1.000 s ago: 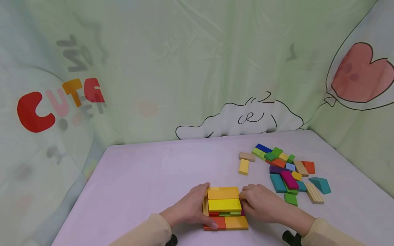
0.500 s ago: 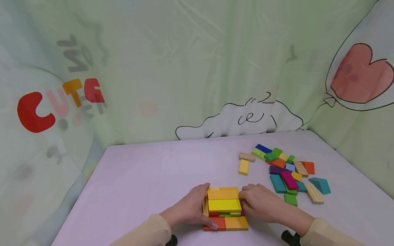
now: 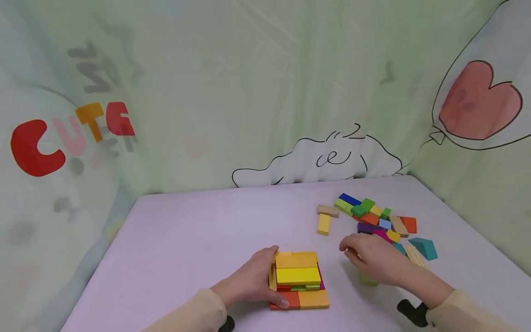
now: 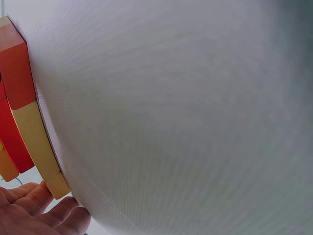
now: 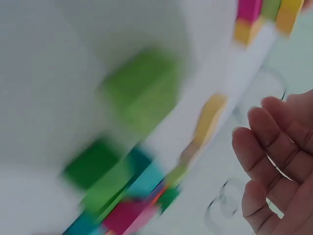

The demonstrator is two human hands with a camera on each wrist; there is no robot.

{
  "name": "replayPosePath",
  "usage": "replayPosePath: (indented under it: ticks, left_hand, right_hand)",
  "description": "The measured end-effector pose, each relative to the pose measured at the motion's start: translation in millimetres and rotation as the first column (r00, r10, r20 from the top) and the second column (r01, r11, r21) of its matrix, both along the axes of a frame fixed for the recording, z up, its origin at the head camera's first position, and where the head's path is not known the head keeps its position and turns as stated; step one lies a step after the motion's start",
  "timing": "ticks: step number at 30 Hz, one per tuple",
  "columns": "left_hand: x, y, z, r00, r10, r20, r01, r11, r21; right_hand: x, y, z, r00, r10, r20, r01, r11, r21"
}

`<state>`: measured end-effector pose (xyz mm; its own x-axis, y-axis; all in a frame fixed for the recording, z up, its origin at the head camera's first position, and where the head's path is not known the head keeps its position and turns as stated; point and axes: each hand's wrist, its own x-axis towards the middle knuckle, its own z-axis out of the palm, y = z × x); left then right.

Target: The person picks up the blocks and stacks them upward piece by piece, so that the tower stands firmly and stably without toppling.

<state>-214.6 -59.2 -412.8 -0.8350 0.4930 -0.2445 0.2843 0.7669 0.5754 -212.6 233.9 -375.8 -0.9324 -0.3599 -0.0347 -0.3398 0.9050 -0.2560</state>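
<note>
A low stack of flat coloured blocks (image 3: 297, 275) lies near the table's front edge, with a yellow block on top and an orange one behind it. My left hand (image 3: 255, 279) rests against the stack's left side, thumb on the red-orange bottom block. In the left wrist view its fingers (image 4: 34, 210) touch a tan block (image 4: 36, 142) beside a red-orange one (image 4: 14, 73). My right hand (image 3: 371, 258) hovers right of the stack, above a light green block (image 3: 368, 279), fingers relaxed and holding nothing. The right wrist view is blurred; it shows bare fingers (image 5: 274, 156) and a green block (image 5: 142, 90).
A pile of loose coloured blocks (image 3: 375, 216) sits at the back right of the lilac table (image 3: 199, 230). A yellow block (image 3: 323, 224) and a tan one (image 3: 327, 210) lie apart to its left, a teal wedge (image 3: 424, 248) to its right. Printed cloth walls surround the table.
My right hand has left the stack's right side and moved right, toward the loose pile. The left hand stays against the stack. The head view shifted slightly.
</note>
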Motion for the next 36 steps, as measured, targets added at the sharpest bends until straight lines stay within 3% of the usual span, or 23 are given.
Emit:
replayPosePath:
  ticks: [4,8,13,16,20,23,28,33,36]
  left_hand:
    - [-0.4,0,1.4,1.000,0.001,0.012,-0.001,1.000,0.009]
    - [-1.0,-1,1.2,1.000,0.001,0.016,-0.001,1.000,0.018]
    - [-1.1,-2,1.3,1.000,-0.005,0.012,0.005,1.000,0.019]
    - [-0.6,-2,1.0,1.000,-0.005,0.015,0.005,1.000,0.022]
    - [-0.5,-2,0.6,1.000,-0.014,0.010,0.014,1.000,0.022]
    - [-0.6,-2,0.9,1.000,-0.015,0.008,0.015,1.000,0.019]
    - [-0.7,-2,0.6,1.000,-0.014,0.006,0.014,1.000,0.013]
    - [-0.4,-2,0.3,1.000,-0.019,0.004,0.019,1.000,0.014]
    - [-0.3,-1,0.7,1.000,-0.014,0.009,0.014,1.000,0.011]
  right_hand:
    - [0.0,27,-2.5,0.995,-0.067,0.071,0.063,0.997,0.053]
    - [2.1,41,-11.2,0.992,-0.049,0.119,0.033,0.991,0.131]
    - [5.1,47,-19.6,0.999,-0.020,0.039,0.012,0.980,0.200]
    - [5.2,50,-20.9,0.999,-0.026,0.032,0.019,0.979,0.202]
    - [3.0,54,-19.6,0.996,-0.056,0.068,0.047,0.991,0.125]
    - [-1.4,57,-18.8,0.998,-0.065,0.018,0.063,0.993,0.097]
    - [-12.8,53,-20.0,0.991,-0.075,-0.115,0.100,0.967,0.235]
    - [-26.6,43,-18.2,0.988,-0.152,-0.030,0.154,0.942,0.297]
    - [-32.7,41,-15.1,0.984,-0.165,0.060,0.141,0.946,0.293]
